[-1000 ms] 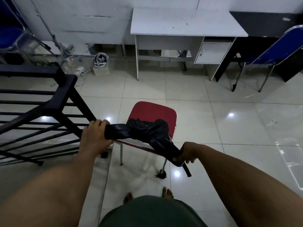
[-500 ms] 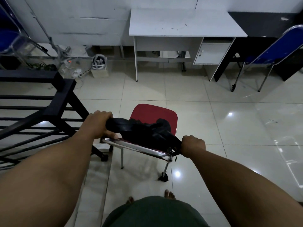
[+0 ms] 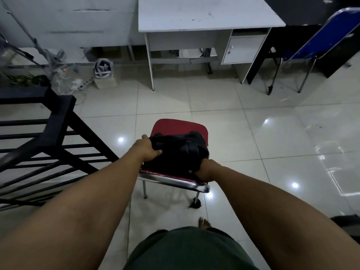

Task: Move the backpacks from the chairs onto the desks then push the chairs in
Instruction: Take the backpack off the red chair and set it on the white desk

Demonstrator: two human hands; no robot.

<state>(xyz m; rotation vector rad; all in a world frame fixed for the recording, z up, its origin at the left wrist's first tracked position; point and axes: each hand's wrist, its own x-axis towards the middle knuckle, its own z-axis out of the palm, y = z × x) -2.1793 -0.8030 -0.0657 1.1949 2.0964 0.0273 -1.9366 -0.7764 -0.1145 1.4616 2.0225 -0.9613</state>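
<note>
A black backpack (image 3: 178, 151) lies bunched on the seat of a red chair (image 3: 175, 126) with a chrome frame, standing on the tiled floor right in front of me. My left hand (image 3: 148, 149) grips the backpack's left side. My right hand (image 3: 204, 170) grips its lower right corner, near the chair's backrest rail. A white desk (image 3: 204, 14) with a small cabinet stands beyond the chair against the wall, its top bare.
A black metal railing (image 3: 48, 137) runs along the left, close to the chair. A blue folding chair (image 3: 327, 39) stands at the far right beside a dark desk. Cables, a power strip and a small bin (image 3: 103, 70) lie by the wall at left.
Both hands moved forward and inward with the backpack. It went from stretched out above the chair's backrest to bunched on the seat. The view moved closer to the desk.
</note>
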